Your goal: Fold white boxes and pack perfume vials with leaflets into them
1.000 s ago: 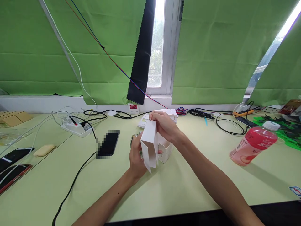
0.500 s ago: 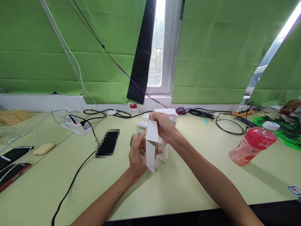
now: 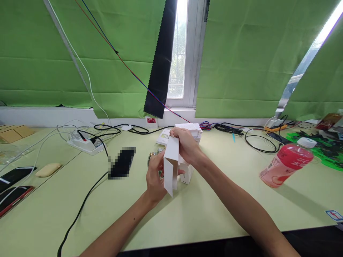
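A white cardboard box with its near end flaps hanging open is held above the table between both hands. My left hand is closed around its left side, and a fingertip shows past the right side. My right hand grips the far upper end, fingers bent over the top edge. What the box contains is hidden. Just beyond my left hand lie shiny, glassy-looking items, partly covered by it. Another white box stands right behind the held one, half hidden by my right hand.
More white boxes sit farther back by the wall. A dark phone and a black cable lie left, near a power strip. To the right stands a pink drink bottle. Cables run along the back edge.
The held box has turned slightly, and its near flaps have swung a little to the left. Both hands keep their grip; the view has shifted slightly.
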A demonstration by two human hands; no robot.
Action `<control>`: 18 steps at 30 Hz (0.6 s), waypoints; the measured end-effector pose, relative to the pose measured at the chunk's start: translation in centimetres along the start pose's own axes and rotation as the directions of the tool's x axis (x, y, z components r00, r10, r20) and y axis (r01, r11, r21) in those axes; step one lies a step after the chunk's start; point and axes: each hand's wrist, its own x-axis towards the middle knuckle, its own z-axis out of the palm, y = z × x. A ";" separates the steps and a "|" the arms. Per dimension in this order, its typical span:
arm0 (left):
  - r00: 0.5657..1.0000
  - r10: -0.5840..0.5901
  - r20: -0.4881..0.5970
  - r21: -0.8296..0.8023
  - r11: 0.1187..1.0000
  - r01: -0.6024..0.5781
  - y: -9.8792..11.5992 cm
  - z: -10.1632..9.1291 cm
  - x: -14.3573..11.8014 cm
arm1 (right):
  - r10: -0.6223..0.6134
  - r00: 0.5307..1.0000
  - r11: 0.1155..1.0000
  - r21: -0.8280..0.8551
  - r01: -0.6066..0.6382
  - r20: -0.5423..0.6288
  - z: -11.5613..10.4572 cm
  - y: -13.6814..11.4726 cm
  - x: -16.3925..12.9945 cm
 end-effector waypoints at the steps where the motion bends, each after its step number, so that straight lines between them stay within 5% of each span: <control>1: 0.998 0.064 -0.002 0.031 0.997 -0.064 0.3 0.0 0.2 | -0.005 1.000 1.000 -0.007 0.005 -0.002 0.0 0.0 0.0; 7: 0.964 0.263 -0.034 0.159 0.954 -0.254 1.5 0.0 1.6 | -0.008 1.000 1.000 -0.020 0.007 -0.013 -0.1 -0.1 0.1; 18: 0.945 0.324 -0.046 0.287 0.910 -0.298 0.8 -0.2 1.3 | -0.032 0.999 0.996 -0.088 0.029 -0.032 -0.3 0.0 0.2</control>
